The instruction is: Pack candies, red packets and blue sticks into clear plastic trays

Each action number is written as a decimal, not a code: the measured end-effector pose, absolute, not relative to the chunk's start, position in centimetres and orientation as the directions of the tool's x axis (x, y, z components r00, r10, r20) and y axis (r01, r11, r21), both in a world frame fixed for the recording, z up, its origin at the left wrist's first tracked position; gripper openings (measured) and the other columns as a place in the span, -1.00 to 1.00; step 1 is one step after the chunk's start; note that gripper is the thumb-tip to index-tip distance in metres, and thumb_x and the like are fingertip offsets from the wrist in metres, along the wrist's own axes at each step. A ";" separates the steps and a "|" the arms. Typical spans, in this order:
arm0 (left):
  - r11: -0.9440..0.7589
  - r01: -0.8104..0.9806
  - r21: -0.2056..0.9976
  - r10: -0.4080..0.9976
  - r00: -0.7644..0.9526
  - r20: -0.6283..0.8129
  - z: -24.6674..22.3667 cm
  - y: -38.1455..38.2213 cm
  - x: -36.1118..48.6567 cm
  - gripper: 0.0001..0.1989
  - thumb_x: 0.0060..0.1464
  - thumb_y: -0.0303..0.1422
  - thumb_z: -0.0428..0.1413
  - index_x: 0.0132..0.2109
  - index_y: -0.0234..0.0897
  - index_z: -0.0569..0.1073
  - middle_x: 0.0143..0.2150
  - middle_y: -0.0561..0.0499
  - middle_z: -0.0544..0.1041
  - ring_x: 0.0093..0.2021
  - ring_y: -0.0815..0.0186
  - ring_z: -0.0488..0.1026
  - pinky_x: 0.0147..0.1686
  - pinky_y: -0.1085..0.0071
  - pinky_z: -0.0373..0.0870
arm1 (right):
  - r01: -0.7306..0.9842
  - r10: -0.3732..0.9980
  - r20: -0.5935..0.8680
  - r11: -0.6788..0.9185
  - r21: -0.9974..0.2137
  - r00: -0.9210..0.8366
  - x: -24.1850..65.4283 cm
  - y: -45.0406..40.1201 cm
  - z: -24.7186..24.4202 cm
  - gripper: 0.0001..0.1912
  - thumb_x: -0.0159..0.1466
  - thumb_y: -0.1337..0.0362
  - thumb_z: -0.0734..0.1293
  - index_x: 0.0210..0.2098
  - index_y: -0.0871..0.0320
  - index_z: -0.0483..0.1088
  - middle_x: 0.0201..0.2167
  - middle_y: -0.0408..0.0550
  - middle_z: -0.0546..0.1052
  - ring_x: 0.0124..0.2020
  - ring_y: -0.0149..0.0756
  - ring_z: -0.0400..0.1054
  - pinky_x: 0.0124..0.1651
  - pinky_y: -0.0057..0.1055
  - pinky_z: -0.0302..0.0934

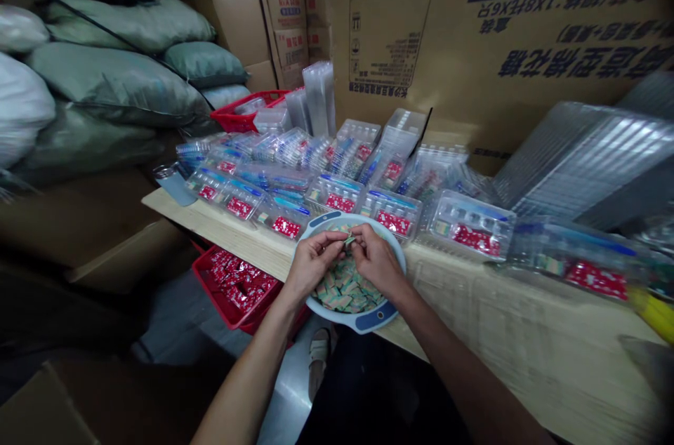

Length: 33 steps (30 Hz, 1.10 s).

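Two hands sit over one blue-and-white plastic basin [375, 319]: left hand [314, 262] and right hand [376, 261], fingertips [340, 238] pinched shut on a single small packet [347, 241]. Dozens of loose packets [345, 288] fill the basin, too many to count. Two red crates [206, 278], one low, one behind. At least seven clear blister trays [392, 222] line the wooden table edge [210, 220]. A knock could tip the basin off that edge; a slack pinch could drop the packet.

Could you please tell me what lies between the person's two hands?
A small packet, pinched by the left hand and right hand, above the bowl, shows in the head view.
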<state>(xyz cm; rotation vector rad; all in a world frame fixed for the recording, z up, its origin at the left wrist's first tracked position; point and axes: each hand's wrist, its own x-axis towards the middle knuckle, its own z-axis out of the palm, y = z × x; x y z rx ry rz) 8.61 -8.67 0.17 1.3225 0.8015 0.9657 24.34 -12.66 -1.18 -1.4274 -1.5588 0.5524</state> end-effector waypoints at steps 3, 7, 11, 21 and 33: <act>0.027 -0.146 0.989 0.930 0.366 0.028 0.1 -8.5 8.5 -0.64 -0.06 -0.18 0.41 -0.17 -0.32 0.65 -0.25 -0.04 0.64 -0.34 0.35 0.52 -0.26 0.44 0.47 | 0.481 0.944 0.320 0.245 -0.842 0.079 24.4 -12.6 -1.2 -0.79 0.31 0.38 0.18 -0.07 0.10 0.30 -0.24 -0.03 0.59 -0.20 -0.19 0.51 -0.12 -0.29 0.33; 0.042 -0.150 0.988 0.941 0.337 0.011 0.1 -8.6 8.4 -0.61 -0.07 -0.16 0.42 -0.14 -0.31 0.66 -0.26 -0.05 0.65 -0.35 0.34 0.52 -0.27 0.43 0.46 | 0.459 0.933 0.356 0.294 -0.838 0.051 24.5 -12.6 -1.1 -0.82 0.33 0.34 0.19 -0.08 0.09 0.31 -0.27 -0.05 0.57 -0.22 -0.19 0.50 -0.14 -0.29 0.31; 0.036 -0.118 0.992 0.922 0.386 0.013 0.3 -8.7 8.2 -0.59 -0.03 -0.19 0.40 -0.05 -0.29 0.67 -0.17 -0.09 0.67 -0.29 0.32 0.54 -0.21 0.42 0.45 | 0.471 0.939 0.336 0.261 -0.843 0.081 24.7 -12.5 -1.3 -0.82 0.34 0.31 0.18 -0.08 0.10 0.32 -0.35 -0.09 0.54 -0.31 -0.18 0.45 -0.21 -0.29 0.28; 0.001 -0.143 0.990 0.945 0.324 0.046 -0.4 -8.3 8.3 -0.60 -0.08 -0.23 0.43 -0.08 -0.28 0.67 -0.16 -0.09 0.67 -0.21 0.25 0.57 -0.11 0.33 0.47 | 0.388 0.925 0.380 0.352 -0.852 -0.005 24.6 -12.7 -1.5 -0.76 0.37 0.28 0.18 0.01 0.09 0.32 -0.27 -0.09 0.51 -0.23 -0.22 0.45 -0.13 -0.29 0.29; -0.001 -0.124 0.992 0.937 0.348 0.044 -0.2 -8.6 8.6 -0.54 -0.11 -0.21 0.45 -0.07 -0.32 0.62 -0.26 -0.08 0.67 -0.25 0.25 0.60 -0.15 0.36 0.51 | 0.505 0.944 0.324 0.247 -0.827 0.068 24.6 -12.6 -1.3 -0.86 0.32 0.32 0.16 -0.14 0.08 0.27 -0.37 -0.10 0.50 -0.35 -0.21 0.40 -0.23 -0.31 0.21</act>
